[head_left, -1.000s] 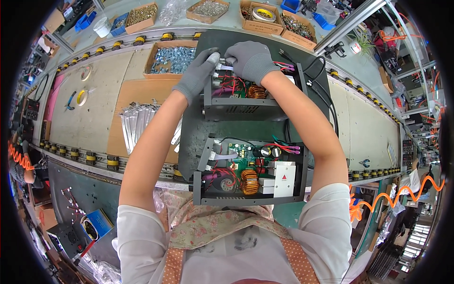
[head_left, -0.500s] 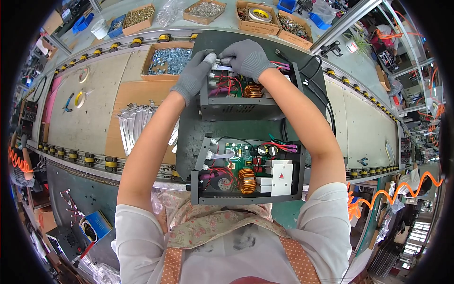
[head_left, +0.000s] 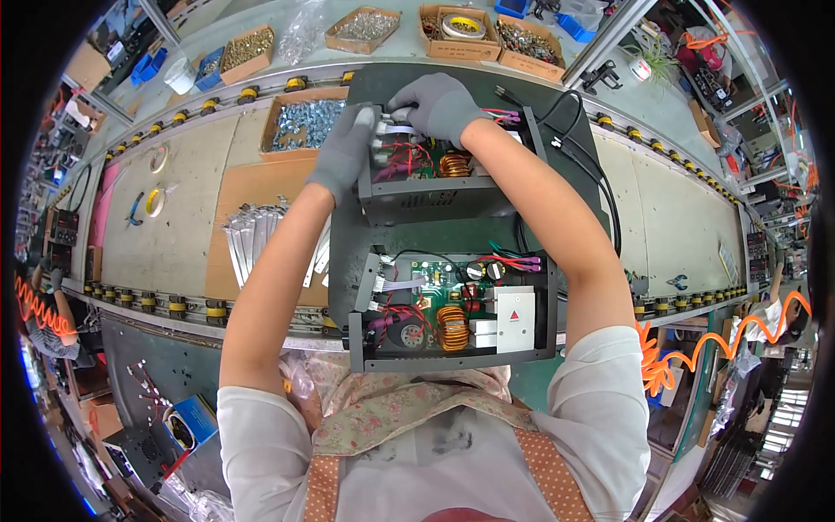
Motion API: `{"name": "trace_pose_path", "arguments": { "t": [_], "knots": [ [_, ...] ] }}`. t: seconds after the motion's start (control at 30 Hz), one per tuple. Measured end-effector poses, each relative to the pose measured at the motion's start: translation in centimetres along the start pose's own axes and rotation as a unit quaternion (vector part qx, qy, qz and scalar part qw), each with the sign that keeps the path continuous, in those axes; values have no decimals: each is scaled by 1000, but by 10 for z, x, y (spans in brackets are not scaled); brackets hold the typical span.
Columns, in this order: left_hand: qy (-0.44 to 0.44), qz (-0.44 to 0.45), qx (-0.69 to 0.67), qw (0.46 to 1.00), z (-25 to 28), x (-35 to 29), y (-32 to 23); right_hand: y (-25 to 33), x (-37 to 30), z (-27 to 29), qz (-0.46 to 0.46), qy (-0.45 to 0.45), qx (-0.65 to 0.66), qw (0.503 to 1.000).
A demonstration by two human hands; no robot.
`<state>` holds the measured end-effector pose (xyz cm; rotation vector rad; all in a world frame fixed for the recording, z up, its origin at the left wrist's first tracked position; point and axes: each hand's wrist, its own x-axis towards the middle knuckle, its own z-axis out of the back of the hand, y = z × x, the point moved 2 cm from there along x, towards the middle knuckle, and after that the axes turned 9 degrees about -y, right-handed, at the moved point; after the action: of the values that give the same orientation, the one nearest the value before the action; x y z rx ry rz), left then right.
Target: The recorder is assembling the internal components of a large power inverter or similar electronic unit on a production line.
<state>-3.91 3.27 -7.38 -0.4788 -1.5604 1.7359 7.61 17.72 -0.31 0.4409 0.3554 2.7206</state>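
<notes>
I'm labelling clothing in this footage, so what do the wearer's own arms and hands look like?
The left hand and right hand wear grey gloves with snug ribbed cuffs. The forearms are uncovered between the gloves and short, loose, pale grey sleeves.

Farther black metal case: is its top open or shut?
Open: the farther black metal case exposes red wires and a copper-coloured coil.

The mat (head_left: 435, 237) bears the front case (head_left: 461, 362) at its near edge, rear case (head_left: 444, 205) behind — cables (head_left: 557, 142) along the right edge, box (head_left: 291, 155) by the far-left corner.
</notes>
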Motion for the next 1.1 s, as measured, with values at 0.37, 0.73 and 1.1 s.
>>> {"name": "trace_pose_path", "arguments": {
  "t": [0.37,0.73,1.1],
  "knots": [
    [35,234,299,924,84,-247,7,35,-160,103,25,-194,-18,980],
    [46,74,449,889,51,-255,10,38,-275,77,-113,-165,-104,974],
    [-42,31,298,953,53,-204,64,-35,-350,108,-423,-110,-141,888]
  ]
}}
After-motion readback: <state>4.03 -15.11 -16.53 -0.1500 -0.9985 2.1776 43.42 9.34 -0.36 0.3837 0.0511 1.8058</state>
